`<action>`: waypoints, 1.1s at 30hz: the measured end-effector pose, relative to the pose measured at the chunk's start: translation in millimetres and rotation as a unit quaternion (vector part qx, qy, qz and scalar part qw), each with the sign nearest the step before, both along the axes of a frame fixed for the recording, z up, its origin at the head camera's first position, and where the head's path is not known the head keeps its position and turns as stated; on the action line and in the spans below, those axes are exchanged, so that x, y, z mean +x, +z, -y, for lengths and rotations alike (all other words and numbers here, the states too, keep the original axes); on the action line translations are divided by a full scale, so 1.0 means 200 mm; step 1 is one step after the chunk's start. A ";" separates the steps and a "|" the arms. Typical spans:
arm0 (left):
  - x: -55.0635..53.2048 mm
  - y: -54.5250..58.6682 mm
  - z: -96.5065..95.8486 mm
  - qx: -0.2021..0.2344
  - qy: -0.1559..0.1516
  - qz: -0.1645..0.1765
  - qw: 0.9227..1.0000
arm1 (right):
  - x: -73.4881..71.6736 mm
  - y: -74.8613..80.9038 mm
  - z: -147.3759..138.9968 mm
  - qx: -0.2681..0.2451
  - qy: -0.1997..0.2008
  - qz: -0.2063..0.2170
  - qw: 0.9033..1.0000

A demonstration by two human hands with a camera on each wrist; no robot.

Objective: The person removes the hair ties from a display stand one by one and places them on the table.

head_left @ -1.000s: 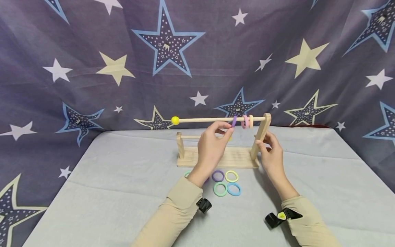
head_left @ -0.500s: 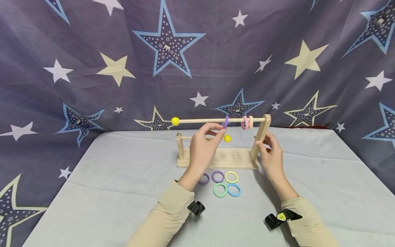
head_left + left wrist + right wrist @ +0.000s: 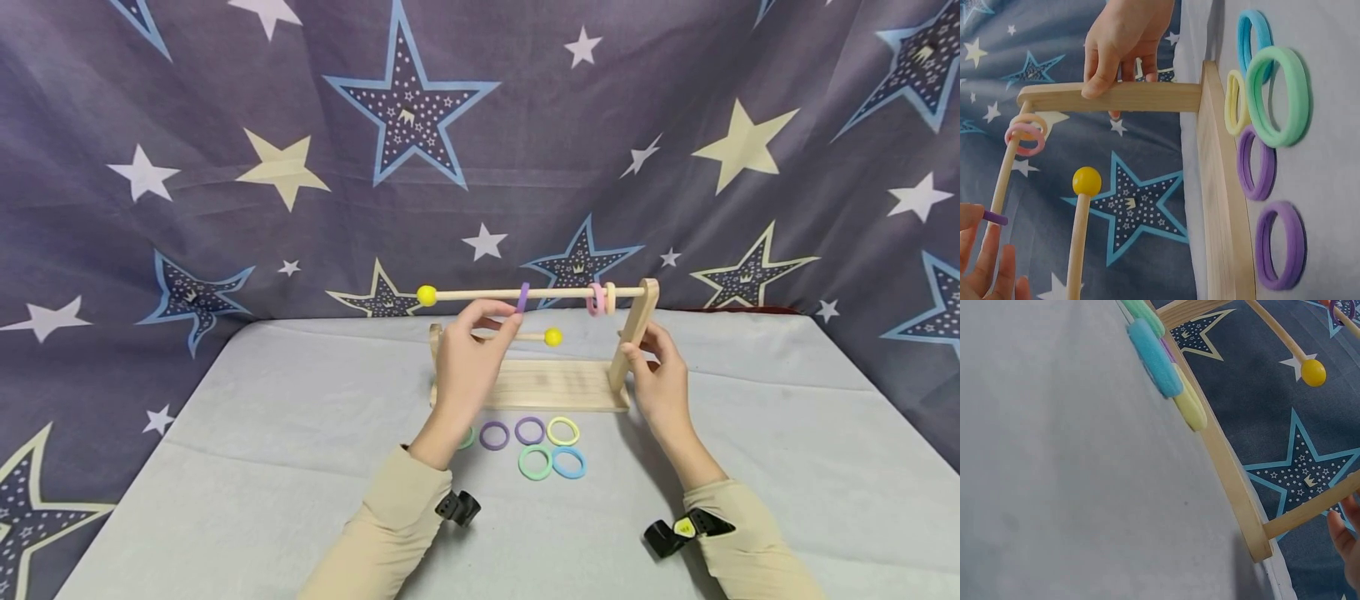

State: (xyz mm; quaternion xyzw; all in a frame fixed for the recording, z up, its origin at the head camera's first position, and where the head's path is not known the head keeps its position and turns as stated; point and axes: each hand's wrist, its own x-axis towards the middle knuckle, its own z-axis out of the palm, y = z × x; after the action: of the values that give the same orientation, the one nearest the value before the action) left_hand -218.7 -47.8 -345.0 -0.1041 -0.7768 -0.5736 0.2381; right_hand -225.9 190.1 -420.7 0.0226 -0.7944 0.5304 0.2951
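Note:
My left hand (image 3: 468,358) pinches a purple hair tie (image 3: 522,297) between thumb and fingers. That hair tie encircles the upper rod (image 3: 472,294) of a wooden stand (image 3: 555,383), near the rod's middle. Farther right on the same rod hang a pink hair tie (image 3: 596,300) and a peach one (image 3: 611,297), close to the tall post (image 3: 634,333). My right hand (image 3: 662,379) grips this post, thumb in front and fingers behind. A yellow ball (image 3: 427,295) caps the upper rod's left end. Below, the shorter rod ends in another yellow ball (image 3: 552,337), partly behind my left hand.
In front of the stand lie two purple hair ties (image 3: 494,435), a yellow one (image 3: 563,431), a blue one (image 3: 569,462) and a green one (image 3: 536,462). Another green hair tie (image 3: 468,438) is partly hidden by my left wrist. A starry cloth (image 3: 480,167) hangs behind the table.
My left hand has moved left along the upper rod, sliding the purple hair tie away from the pink and peach ones. My right hand stays on the post.

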 end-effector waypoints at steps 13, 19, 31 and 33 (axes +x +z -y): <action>0.00 0.00 0.12 0.012 0.035 0.010 0.999 | 0.00 -0.01 -0.01 0.001 0.012 -0.014 1.000; -0.01 0.00 0.16 0.021 0.037 0.010 0.999 | -0.01 -0.02 -0.01 -0.002 0.014 -0.020 1.000; -0.01 -0.01 0.23 0.022 0.058 0.009 0.998 | 0.00 -0.01 0.00 -0.007 0.014 -0.020 1.000; -0.01 -0.01 0.24 0.019 0.068 0.012 0.997 | 0.00 0.00 0.00 -0.006 0.014 -0.018 1.000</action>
State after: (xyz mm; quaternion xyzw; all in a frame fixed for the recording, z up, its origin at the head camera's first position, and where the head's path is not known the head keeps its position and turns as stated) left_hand -220.1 -95.7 -346.7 -0.0392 -0.7738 -0.5721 0.2691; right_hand -225.4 190.7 -421.3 0.0413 -0.7852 0.5388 0.3023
